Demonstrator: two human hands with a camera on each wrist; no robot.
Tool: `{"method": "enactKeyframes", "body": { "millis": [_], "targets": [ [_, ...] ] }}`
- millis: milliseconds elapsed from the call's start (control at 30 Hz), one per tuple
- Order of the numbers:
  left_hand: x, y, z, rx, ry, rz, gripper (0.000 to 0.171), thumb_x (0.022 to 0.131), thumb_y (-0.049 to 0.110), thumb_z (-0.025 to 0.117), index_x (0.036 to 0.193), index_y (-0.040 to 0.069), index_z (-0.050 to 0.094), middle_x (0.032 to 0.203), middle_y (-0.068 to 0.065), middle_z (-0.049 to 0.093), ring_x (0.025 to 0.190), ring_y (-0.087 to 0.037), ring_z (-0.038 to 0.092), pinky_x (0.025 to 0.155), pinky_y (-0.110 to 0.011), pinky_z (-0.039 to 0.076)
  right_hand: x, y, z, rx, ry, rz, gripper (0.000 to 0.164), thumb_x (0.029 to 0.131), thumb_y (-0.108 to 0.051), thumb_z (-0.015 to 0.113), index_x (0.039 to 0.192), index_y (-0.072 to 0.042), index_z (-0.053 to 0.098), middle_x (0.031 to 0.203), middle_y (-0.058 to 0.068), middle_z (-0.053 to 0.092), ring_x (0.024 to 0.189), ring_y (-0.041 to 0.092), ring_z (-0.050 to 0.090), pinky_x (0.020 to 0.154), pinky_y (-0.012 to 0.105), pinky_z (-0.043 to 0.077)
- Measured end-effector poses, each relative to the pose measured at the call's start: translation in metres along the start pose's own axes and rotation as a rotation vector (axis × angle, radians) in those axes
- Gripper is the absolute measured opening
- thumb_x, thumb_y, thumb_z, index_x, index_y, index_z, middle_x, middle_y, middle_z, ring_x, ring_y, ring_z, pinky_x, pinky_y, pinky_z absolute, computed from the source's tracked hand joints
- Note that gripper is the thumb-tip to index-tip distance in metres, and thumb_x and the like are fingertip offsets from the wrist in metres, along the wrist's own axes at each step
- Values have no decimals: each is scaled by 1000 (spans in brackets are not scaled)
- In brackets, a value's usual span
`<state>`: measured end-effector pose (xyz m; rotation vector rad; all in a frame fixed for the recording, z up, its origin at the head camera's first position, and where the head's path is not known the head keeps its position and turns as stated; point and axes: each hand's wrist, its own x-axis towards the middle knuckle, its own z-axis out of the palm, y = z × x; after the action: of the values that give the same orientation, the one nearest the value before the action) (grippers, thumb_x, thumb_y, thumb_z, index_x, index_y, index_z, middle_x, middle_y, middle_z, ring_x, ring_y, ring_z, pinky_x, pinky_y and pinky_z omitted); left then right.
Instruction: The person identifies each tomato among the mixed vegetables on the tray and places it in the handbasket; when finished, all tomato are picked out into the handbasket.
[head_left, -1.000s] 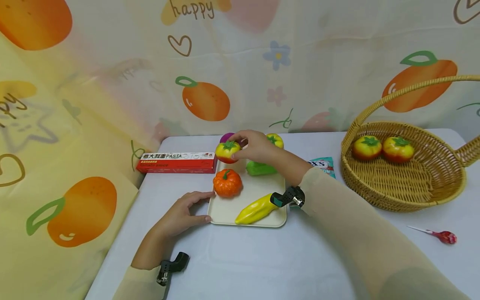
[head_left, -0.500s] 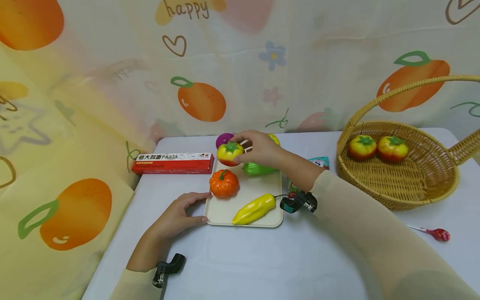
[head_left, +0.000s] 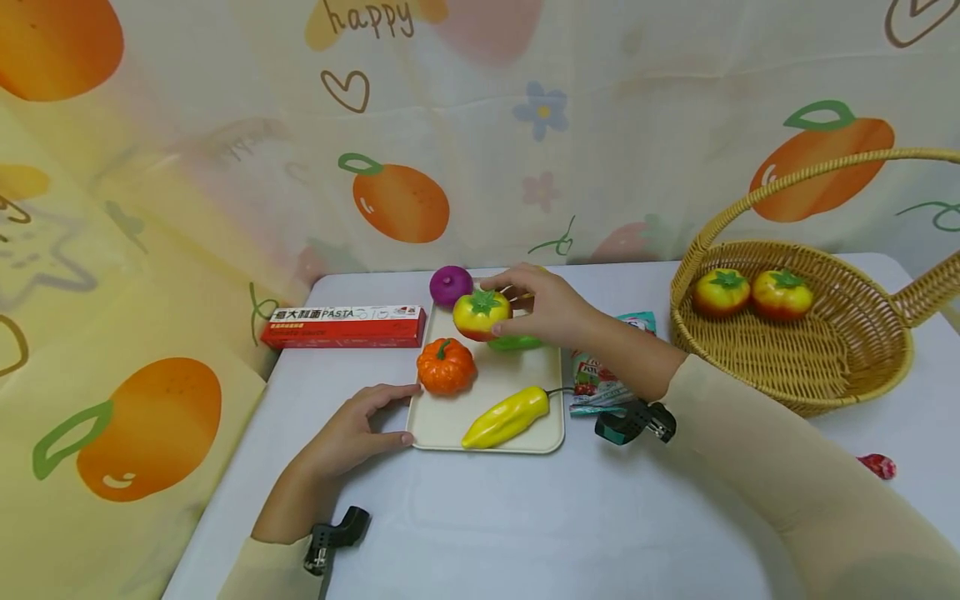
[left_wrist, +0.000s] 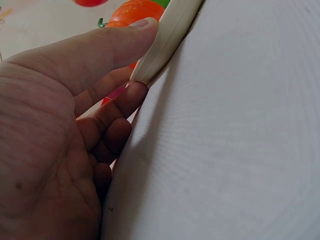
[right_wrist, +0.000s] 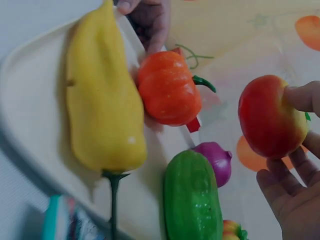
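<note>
My right hand (head_left: pixel 555 308) grips a red-and-yellow tomato (head_left: pixel 482 314) with a green calyx, held above the far part of the cream tray (head_left: pixel 442 421). In the right wrist view, thumb and fingers are around the tomato (right_wrist: pixel 272 116). My left hand (head_left: pixel 360 425) touches the tray's left edge with thumb and index finger. On the tray lie an orange pumpkin (head_left: pixel 446 367), a yellow pepper (head_left: pixel 510 417) and a green, bumpy vegetable (right_wrist: pixel 194 200), partly hidden in the head view. A purple onion (head_left: pixel 450 286) is at the far left corner; another tomato (right_wrist: pixel 231 230) shows partly.
A red pasta box (head_left: pixel 341 327) lies left of the tray. Right of it is a teal candy packet (head_left: pixel 592 379), partly under my right forearm. The wicker basket (head_left: pixel 795 367) with two tomatoes (head_left: pixel 750 296) stands at right, near a lollipop (head_left: pixel 879 466) partly hidden by the sleeve.
My right hand has carried the tomato to the right, away from the purple onion, which now shows fully. My left hand stays at the tray's edge. The head view has shifted slightly.
</note>
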<state>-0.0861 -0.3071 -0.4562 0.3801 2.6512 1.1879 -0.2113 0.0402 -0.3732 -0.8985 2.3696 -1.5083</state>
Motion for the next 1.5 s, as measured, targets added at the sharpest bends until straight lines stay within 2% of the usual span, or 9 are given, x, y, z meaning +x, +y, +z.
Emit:
{"method": "enactKeyframes", "body": {
  "millis": [167, 367, 667, 800, 1033, 1367, 1500],
  "targets": [
    [1, 1, -1, 13, 2, -8, 68, 86, 21, 91, 149, 21, 65, 151, -5, 60, 143, -35, 48, 120, -67, 35, -12, 0, -3, 12, -21, -19, 57, 90, -9, 87, 143, -5, 65, 135, 10, 57, 125, 28, 62, 110, 46, 53],
    [1, 1, -2, 29, 6, -33, 68, 87, 23, 91, 150, 22, 64, 150, -6, 60, 143, -35, 48, 119, -67, 36, -24, -3, -4, 20, -26, -8, 55, 90, -8, 87, 141, -9, 66, 134, 7, 60, 123, 25, 63, 109, 40, 54],
    [5, 0, -1, -1, 1, 3, 67, 87, 20, 90, 149, 20, 64, 151, -6, 60, 143, -35, 48, 120, -67, 35, -45, -4, -11, 23, -2, 31, 55, 89, -13, 86, 140, -10, 65, 140, 6, 62, 126, 27, 58, 109, 43, 55],
    [6, 0, 0, -7, 1, 16, 68, 87, 18, 91, 149, 18, 64, 151, -7, 60, 143, -36, 49, 120, -66, 34, -56, -2, -17, 10, 11, 26, 54, 89, -13, 86, 139, -10, 65, 142, 6, 63, 125, 28, 59, 110, 46, 54],
    [4, 3, 1, -1, -3, -29, 68, 87, 21, 91, 149, 18, 64, 150, -7, 60, 143, -36, 49, 120, -67, 34, -81, -1, -29, -14, 35, 60, 54, 89, -14, 87, 139, -13, 65, 141, 6, 63, 123, 29, 61, 105, 49, 57],
    [3, 2, 0, 6, 4, -5, 68, 87, 18, 91, 149, 17, 64, 150, -8, 60, 142, -37, 49, 120, -67, 34, -108, 1, -45, -83, 52, 103, 58, 90, -17, 88, 142, -12, 63, 142, 6, 63, 126, 29, 62, 109, 50, 54],
    [-1, 1, 0, -2, 10, -12, 69, 86, 17, 91, 149, 16, 64, 149, -8, 61, 143, -38, 48, 120, -67, 33, -115, 3, -49, -114, 56, 81, 59, 90, -17, 88, 144, -11, 63, 142, 5, 63, 125, 26, 61, 108, 48, 54]
  ]
}}
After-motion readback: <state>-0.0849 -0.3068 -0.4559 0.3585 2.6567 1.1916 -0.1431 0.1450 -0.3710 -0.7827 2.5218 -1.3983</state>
